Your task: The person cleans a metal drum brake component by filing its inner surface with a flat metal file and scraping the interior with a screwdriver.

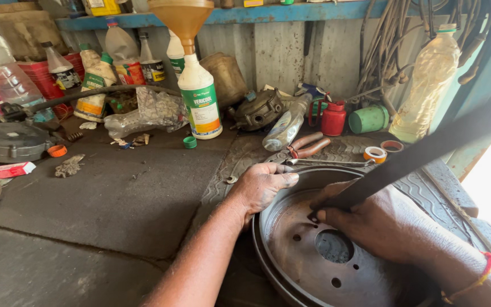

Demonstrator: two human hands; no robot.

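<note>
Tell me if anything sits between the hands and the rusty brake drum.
Nothing visible does. The left hand grips the brake drum at its rim, and the right hand rests inside it, holding a dark strap.

This is a small repair workshop, likely for vehicles, with a grimy, oil-stained workbench [115, 193] filling the lower left of the frame. Along the back stand oil and coolant bottles [200, 102], one topped by an orange funnel [182, 20], beside a red oil can [333, 118], pliers [308, 146] and loose engine covers [259, 110]. Cables and hoses [390, 51] hang against the corrugated metal wall [279, 54] at upper right, and a rusty brake drum [325, 261] lies at lower right.
</note>
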